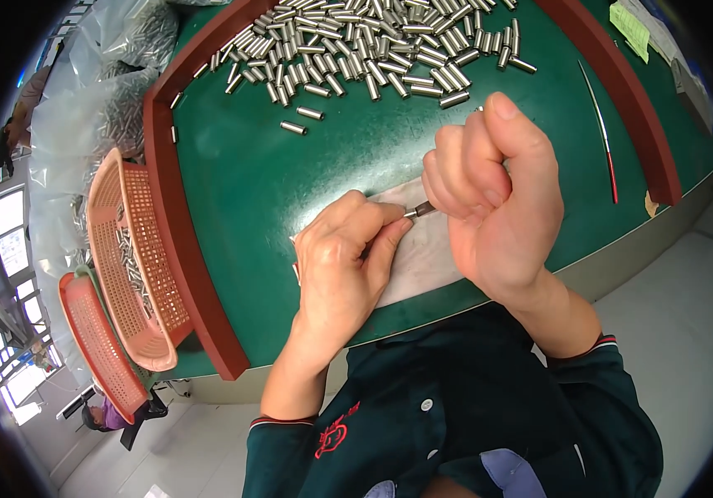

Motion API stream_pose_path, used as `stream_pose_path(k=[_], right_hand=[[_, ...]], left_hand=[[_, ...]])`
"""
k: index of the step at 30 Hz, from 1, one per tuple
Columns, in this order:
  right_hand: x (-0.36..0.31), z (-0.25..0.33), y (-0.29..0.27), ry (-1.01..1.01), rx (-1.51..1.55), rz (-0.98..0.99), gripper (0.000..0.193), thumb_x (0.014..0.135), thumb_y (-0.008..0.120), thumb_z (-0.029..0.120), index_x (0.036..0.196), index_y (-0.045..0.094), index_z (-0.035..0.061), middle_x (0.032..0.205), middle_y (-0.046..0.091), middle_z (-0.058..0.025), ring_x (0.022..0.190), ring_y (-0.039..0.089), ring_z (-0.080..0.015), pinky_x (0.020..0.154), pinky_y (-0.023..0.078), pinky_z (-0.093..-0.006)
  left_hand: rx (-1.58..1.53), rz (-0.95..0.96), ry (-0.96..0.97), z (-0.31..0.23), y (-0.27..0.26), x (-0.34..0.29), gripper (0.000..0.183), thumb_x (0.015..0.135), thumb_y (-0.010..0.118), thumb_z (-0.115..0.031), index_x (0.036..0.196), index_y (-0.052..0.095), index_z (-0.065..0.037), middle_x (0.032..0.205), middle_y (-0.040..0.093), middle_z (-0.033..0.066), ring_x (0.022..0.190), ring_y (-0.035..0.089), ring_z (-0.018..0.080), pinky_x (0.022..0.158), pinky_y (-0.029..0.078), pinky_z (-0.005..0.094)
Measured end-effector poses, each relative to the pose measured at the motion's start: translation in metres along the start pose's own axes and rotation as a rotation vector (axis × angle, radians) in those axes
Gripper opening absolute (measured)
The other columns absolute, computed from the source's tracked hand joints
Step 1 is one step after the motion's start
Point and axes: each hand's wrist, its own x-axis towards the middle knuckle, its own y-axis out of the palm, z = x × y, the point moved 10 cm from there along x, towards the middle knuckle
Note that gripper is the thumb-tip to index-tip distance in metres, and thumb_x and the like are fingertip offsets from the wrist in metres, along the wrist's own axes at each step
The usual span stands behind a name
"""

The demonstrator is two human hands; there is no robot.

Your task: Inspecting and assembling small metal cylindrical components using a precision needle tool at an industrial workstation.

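Here, both hands are meeting over a pale worn patch near the front edge of the green worktop. The left hand is lying on the patch with its fingers closed, and it is pinching a small metal pin between thumb and forefinger. The right hand is also closed into a loose fist, and its fingers are curling around the other end of the same pin. So the pin is sitting exactly between the two hands, just above the patch, and its long axis is running from the left hand slightly upward to the right. Both hands are touching it; neither is nearer.

Most of the pin is hidden by the fingers, so its true length and shape are hard to tell. A heap of similar pins is lying well apart at the far side. Two pink baskets are hanging beside the left rim, one partly cut off.
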Motion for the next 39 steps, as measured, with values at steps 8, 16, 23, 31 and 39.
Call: stream_pose_path(k=[8,16,23,31,39], right_hand=[[0.002,-0.004,0.001,0.023,0.011,0.011,0.043,0.091,0.029,0.024,0.050,0.024,0.0132,0.042,0.022,0.0031,0.040,0.014,-0.0072,0.038,0.015,-0.0241],[-0.006,-0.002,0.010,-0.068,-0.185,0.076,0.044,0.093,0.031,0.023,0.050,0.026,0.0119,0.044,0.022,0.0041,0.040,0.017,-0.0063,0.040,0.014,-0.0241],[-0.008,-0.001,0.014,-0.093,-0.208,0.077,0.042,0.093,0.030,0.021,0.052,0.026,0.0108,0.045,0.022,0.0039,0.041,0.017,-0.0068,0.042,0.016,-0.0242],[-0.005,0.032,-0.009,-0.172,0.040,0.043,0.043,0.092,0.026,0.024,0.050,0.026,0.0136,0.043,0.023,0.0036,0.040,0.014,-0.0084,0.041,0.017,-0.0252],[-0.011,0.017,-0.003,-0.111,-0.085,0.067,0.043,0.091,0.030,0.018,0.049,0.025,0.0107,0.043,0.026,0.0010,0.040,0.017,-0.0066,0.040,0.016,-0.0242]], left_hand=[[-0.044,0.035,-0.046,0.005,0.003,0.002,0.008,0.066,0.067,-0.002,0.069,0.060,-0.003,0.057,0.047,0.0079,0.051,0.048,0.0229,0.047,0.037,0.0327],[-0.091,0.063,-0.069,0.005,0.004,0.005,0.009,0.067,0.065,-0.001,0.067,0.057,-0.001,0.058,0.048,0.0090,0.051,0.048,0.0246,0.047,0.037,0.0332],[-0.087,0.034,-0.039,0.004,0.003,0.002,0.009,0.067,0.065,0.000,0.068,0.057,-0.001,0.058,0.049,0.0095,0.052,0.049,0.0255,0.048,0.038,0.0335],[-0.036,0.016,-0.006,-0.002,0.002,0.002,0.009,0.068,0.066,-0.001,0.071,0.057,0.000,0.062,0.053,0.0100,0.053,0.051,0.0243,0.049,0.040,0.0314],[-1.021,0.098,-0.288,0.024,0.004,-0.006,0.008,0.082,0.056,-0.006,0.089,0.052,-0.004,0.086,0.050,0.0028,0.065,0.042,0.0068,0.052,0.035,0.0192]])
